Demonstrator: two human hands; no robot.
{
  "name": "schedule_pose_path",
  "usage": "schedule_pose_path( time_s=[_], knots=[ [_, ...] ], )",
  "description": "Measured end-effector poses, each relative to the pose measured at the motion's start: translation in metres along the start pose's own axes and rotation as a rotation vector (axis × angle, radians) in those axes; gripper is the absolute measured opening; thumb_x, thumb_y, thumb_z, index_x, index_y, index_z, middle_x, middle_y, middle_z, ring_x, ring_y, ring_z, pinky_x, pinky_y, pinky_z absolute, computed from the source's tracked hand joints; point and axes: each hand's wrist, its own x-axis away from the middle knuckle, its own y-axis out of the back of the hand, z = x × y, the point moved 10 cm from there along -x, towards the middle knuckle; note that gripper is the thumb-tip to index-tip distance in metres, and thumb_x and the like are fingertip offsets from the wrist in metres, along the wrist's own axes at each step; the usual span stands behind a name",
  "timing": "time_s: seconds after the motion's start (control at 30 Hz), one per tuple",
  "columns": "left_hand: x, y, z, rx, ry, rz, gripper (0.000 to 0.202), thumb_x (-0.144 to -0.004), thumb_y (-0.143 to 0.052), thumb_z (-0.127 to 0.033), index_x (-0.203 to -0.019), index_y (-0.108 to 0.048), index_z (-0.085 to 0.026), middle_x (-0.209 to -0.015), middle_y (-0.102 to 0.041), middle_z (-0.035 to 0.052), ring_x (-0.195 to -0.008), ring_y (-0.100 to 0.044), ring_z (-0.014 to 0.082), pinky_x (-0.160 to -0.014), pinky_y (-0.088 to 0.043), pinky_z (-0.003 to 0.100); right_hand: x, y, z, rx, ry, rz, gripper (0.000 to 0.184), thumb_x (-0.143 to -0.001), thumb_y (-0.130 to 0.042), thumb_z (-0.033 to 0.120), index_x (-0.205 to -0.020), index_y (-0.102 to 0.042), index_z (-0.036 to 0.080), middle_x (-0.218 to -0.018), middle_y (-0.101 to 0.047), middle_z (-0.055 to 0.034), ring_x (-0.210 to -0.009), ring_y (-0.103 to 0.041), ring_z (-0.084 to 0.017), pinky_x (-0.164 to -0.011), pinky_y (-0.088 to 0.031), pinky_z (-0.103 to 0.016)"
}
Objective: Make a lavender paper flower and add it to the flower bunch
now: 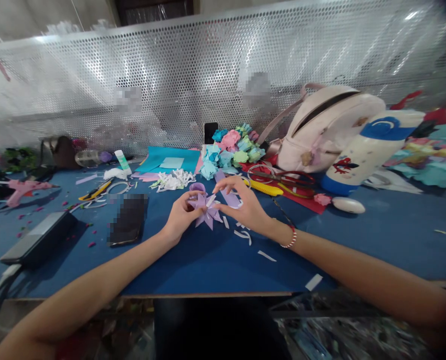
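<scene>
My left hand [183, 212] is closed on a purple paper flower [207, 218] with pointed petals, low over the blue table. A rolled purple paper ring [197, 187] shows just behind its fingers. My right hand [243, 202] is at the flower's right side, its thumb and forefinger curved with a gap between them. A small white paper piece [210, 200] stands out at the flower's middle, close to those fingertips; whether they touch it is unclear. Behind the right fingers lies a purple paper strip [230, 198].
White paper scraps [243, 235] lie near my right wrist. Around the hands are a phone [128, 220], a yellow cutter [266, 188], shredded paper [173, 180] and crumpled paper flowers [232, 150]. A power bank [38, 237], pink glue gun [22, 191], bottle [369, 152] and backpack [320, 125] stand farther out.
</scene>
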Motion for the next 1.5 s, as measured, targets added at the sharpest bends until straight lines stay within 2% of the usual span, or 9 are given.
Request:
schedule_pose_path(
  time_s=[0.13, 0.27, 0.5, 0.67, 0.83, 1.03, 1.27, 1.5],
  knots=[
    [0.001, -0.002, -0.005, -0.156, -0.063, 0.013, 0.054, -0.07, -0.08, -0.03, -0.119, -0.061, -0.016, -0.081, -0.067, 0.0019, -0.061, -0.057, 0.0117, -0.056, -0.042, 0.022, 0.004, -0.01, 0.02, 0.396, 0.252, 0.106, 0.012, -0.096, -0.058, 0.026, -0.107, -0.061, 0.027, -0.094, -0.065, -0.0042, -0.094, -0.058, -0.022, -0.082, -0.044, -0.037],
    [0.001, -0.001, -0.004, -0.175, -0.072, 0.007, 0.055, -0.07, -0.08, -0.032, -0.12, -0.062, -0.017, -0.082, -0.069, 0.0037, -0.062, -0.057, 0.013, -0.056, -0.042, 0.024, 0.006, -0.016, 0.022, 0.544, 0.322, 0.146, 0.014, -0.098, -0.056, 0.028, -0.111, -0.06, 0.026, -0.093, -0.065, -0.0049, -0.09, -0.058, -0.022, -0.077, -0.043, -0.035],
    [0.001, -0.004, 0.001, -0.155, -0.019, 0.042, 0.061, -0.069, -0.081, -0.032, -0.124, -0.059, -0.015, -0.067, -0.063, -0.0013, -0.054, -0.053, 0.0107, -0.052, -0.038, 0.021, 0.007, -0.022, 0.029, 0.598, 0.346, 0.197, 0.012, -0.1, -0.05, 0.024, -0.105, -0.06, 0.021, -0.088, -0.063, -0.0063, -0.083, -0.055, -0.02, -0.072, -0.042, -0.033],
    [0.001, -0.005, 0.005, -0.093, 0.006, 0.051, 0.061, -0.066, -0.083, -0.03, -0.12, -0.06, -0.014, -0.067, -0.063, -0.0022, -0.057, -0.056, 0.0108, -0.055, -0.041, 0.021, 0.008, -0.028, 0.031, 0.608, 0.376, 0.242, 0.018, -0.102, -0.042, 0.019, -0.104, -0.06, 0.018, -0.088, -0.063, -0.0076, -0.085, -0.055, -0.019, -0.074, -0.045, -0.031],
    [0.001, -0.006, 0.008, -0.044, 0.037, 0.063, 0.066, -0.065, -0.084, -0.03, -0.123, -0.057, -0.014, -0.069, -0.066, -0.001, -0.06, -0.059, 0.0121, -0.059, -0.045, 0.022, 0.01, -0.033, 0.03, 0.598, 0.38, 0.276, 0.016, -0.101, -0.042, 0.017, -0.106, -0.058, 0.016, -0.089, -0.063, -0.0084, -0.086, -0.053, -0.02, -0.071, -0.046, -0.031],
    [0.002, -0.007, 0.007, -0.052, 0.051, 0.068, 0.068, -0.064, -0.084, -0.027, -0.125, -0.056, -0.014, -0.066, -0.064, -0.0025, -0.056, -0.056, 0.0105, -0.056, -0.043, 0.021, 0.013, -0.038, 0.027, 0.578, 0.38, 0.306, 0.017, -0.1, -0.041, 0.012, -0.106, -0.057, 0.014, -0.09, -0.062, -0.01, -0.088, -0.052, -0.021, -0.073, -0.048, -0.031],
    [0.002, -0.005, 0.006, -0.079, 0.052, 0.067, 0.069, -0.064, -0.084, -0.027, -0.125, -0.056, -0.014, -0.062, -0.06, -0.004, -0.054, -0.053, 0.0098, -0.053, -0.038, 0.02, 0.017, -0.047, 0.023, 0.583, 0.406, 0.413, 0.02, -0.099, -0.04, 0.008, -0.108, -0.057, 0.015, -0.097, -0.066, -0.0089, -0.093, -0.051, -0.022, -0.078, -0.047, -0.034],
    [0.001, -0.004, 0.006, -0.059, 0.077, 0.068, 0.071, -0.064, -0.085, -0.032, -0.126, -0.056, -0.014, -0.062, -0.059, -0.0039, -0.055, -0.05, 0.0099, -0.054, -0.035, 0.021, 0.015, -0.042, 0.027, 0.598, 0.468, 0.352, 0.018, -0.102, -0.042, 0.015, -0.108, -0.058, 0.013, -0.097, -0.068, -0.0092, -0.095, -0.052, -0.022, -0.081, -0.048, -0.034]
  ],
)
